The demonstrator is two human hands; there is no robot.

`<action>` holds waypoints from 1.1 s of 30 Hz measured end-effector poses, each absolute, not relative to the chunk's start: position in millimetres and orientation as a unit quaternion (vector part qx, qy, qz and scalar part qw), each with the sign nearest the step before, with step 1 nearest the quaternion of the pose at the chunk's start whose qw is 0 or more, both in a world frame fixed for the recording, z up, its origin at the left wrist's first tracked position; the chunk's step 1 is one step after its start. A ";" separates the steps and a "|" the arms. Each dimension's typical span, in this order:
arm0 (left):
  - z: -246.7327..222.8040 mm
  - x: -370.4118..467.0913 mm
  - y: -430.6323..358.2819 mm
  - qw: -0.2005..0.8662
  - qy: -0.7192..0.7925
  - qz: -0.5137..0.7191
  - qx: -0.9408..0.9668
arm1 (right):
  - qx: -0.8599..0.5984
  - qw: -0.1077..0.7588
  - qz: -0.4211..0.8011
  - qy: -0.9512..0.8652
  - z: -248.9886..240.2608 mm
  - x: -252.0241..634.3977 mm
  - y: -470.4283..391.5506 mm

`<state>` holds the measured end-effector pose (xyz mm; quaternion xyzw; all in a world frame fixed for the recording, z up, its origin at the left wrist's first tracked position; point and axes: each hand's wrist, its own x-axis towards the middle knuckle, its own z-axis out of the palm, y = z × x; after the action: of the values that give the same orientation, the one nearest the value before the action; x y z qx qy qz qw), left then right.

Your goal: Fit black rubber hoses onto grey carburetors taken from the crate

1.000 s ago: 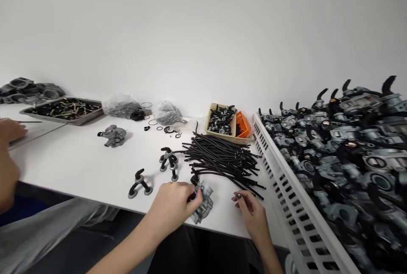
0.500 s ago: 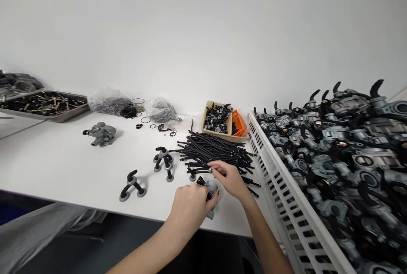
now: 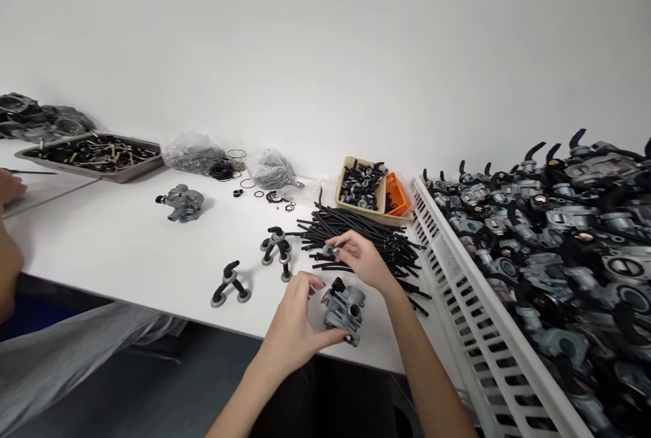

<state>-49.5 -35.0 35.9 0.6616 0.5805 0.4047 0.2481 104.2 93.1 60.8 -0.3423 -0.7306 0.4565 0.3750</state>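
Observation:
My left hand (image 3: 292, 333) spans a grey metal carburetor (image 3: 343, 309) at the table's front edge, its thumb against the lower end and its fingers at the upper left side. The carburetor's round bore faces up and to the right. Over the heap of black rubber hoses (image 3: 356, 228), my right hand (image 3: 361, 258) pinches a small grey round cap (image 3: 329, 249); its far side is hidden by the fingers. To the left, several similar grey caps with black bent rubber tubes stand propped together in a cluster (image 3: 277, 248) and a smaller group (image 3: 230, 282).
A white slotted crate (image 3: 468, 309) piled with carburetors stands at the right. Behind the hoses are a cream tray (image 3: 347, 167) of caps and an orange basket (image 3: 399, 194). Another carburetor (image 3: 180, 203) lies left. A metal tray (image 3: 137, 172) holds bolts; another person's hand (image 3: 13, 187) is far left.
My view has swung left. The right hand has lifted the grey cap that stood by the hoses. My left hand has loosened around the carburetor, which now shows more of its body.

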 end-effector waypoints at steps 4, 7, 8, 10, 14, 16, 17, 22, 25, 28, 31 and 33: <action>17.1 -55.4 -29.4 0.397 0.491 0.420 0.652 | -0.341 0.544 0.513 -0.570 58.5 126.3 72.2; 7.9 -50.5 -22.2 0.465 0.445 0.408 0.648 | -0.360 0.567 0.531 -0.517 54.7 136.5 52.2; 5.6 -47.9 -19.9 0.474 0.441 0.410 0.643 | -0.363 0.566 0.541 -0.506 52.8 138.3 45.6; 1.7 -41.6 -15.9 0.473 0.444 0.424 0.632 | -0.364 0.565 0.563 -0.481 48.1 140.4 33.9; -1.9 -27.7 -11.7 0.438 0.471 0.464 0.609 | -0.362 0.577 0.596 -0.425 35.7 142.6 21.1; -1.6 -21.2 -11.5 0.416 0.490 0.472 0.603 | -0.358 0.591 0.595 -0.410 29.1 144.2 20.2; -1.1 -18.0 -11.7 0.406 0.499 0.476 0.599 | -0.357 0.601 0.590 -0.405 26.0 145.1 20.7; 2.7 -2.3 -13.2 0.366 0.535 0.487 0.586 | -0.344 0.652 0.546 -0.397 12.2 147.6 23.9; 5.9 5.0 -13.2 0.357 0.533 0.474 0.603 | -0.327 0.655 0.530 -0.427 5.0 149.0 21.6; 9.7 8.0 -12.9 0.343 0.547 0.466 0.605 | -0.315 0.650 0.516 -0.460 -1.1 151.5 17.2; 12.5 8.0 -12.9 0.337 0.556 0.464 0.601 | -0.300 0.651 0.508 -0.478 -4.4 153.2 14.1; 12.9 7.5 -13.4 0.335 0.554 0.465 0.603 | -0.295 0.653 0.501 -0.485 -4.6 152.9 13.1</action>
<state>7.5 -13.4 12.9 0.6033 0.5543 0.4651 0.3354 152.9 13.1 -4.6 -0.2953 -0.4848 0.5011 0.6532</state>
